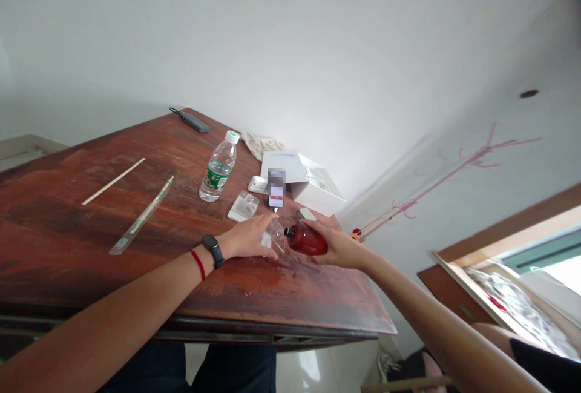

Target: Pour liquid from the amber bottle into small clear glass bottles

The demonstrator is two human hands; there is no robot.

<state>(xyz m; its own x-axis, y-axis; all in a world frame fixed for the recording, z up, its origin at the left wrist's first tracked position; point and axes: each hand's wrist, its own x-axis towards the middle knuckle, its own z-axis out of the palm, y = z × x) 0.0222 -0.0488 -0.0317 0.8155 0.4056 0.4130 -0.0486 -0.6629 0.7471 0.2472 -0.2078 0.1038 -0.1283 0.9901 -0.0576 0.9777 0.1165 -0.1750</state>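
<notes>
Gripping a tilted bottle [307, 240] are right fingers [319, 226]; left fingers [262, 222] hold a clear container [278, 237].

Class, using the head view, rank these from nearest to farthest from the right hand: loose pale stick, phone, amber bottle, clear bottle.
1. Amber bottle, held in the right hand
2. Phone, ahead and leftward
3. Clear bottle, left of the phone
4. Loose pale stick, far left
</notes>
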